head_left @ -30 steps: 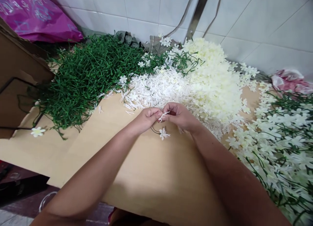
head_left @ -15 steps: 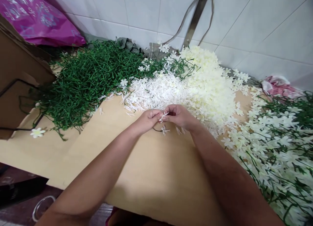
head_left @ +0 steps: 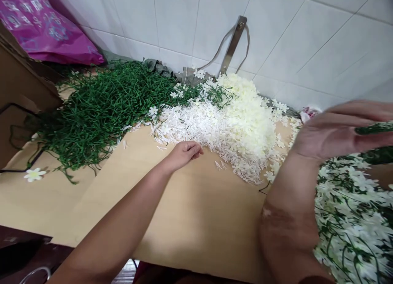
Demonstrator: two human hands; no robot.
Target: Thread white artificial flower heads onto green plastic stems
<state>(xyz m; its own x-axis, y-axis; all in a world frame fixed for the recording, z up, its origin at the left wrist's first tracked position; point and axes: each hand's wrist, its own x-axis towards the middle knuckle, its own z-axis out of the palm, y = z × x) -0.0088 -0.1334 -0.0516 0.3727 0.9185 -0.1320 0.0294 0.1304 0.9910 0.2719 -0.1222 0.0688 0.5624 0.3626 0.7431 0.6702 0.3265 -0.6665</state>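
Note:
My left hand (head_left: 186, 151) rests low over the tan board (head_left: 190, 218), at the near edge of a pile of thin white stamen-like pieces (head_left: 196, 122). Its fingers are curled together, and whatever lies in them is hidden. On the right, my right hand (head_left: 328, 132) is lifted close to the camera, fingers stretched toward the frame edge with a gap between them. Nothing shows in it. Below and behind it lies a heap of white artificial flowers on green stems (head_left: 353, 210). Loose cream petals (head_left: 245, 116) are piled between the two hands, farther back.
A tangled heap of green plastic stems (head_left: 113, 107) lies at the back left. Beside it stand a cardboard box (head_left: 24, 79) and a purple bag (head_left: 55, 34). A metal strip with a cord (head_left: 233, 44) leans on the tiled wall (head_left: 175, 21). One flower (head_left: 35, 174) lies far left.
My right hand has left my left hand and swung right over the flower heap, its fingers opening out. The small white flowers at my fingers are out of sight. The view has shifted right.

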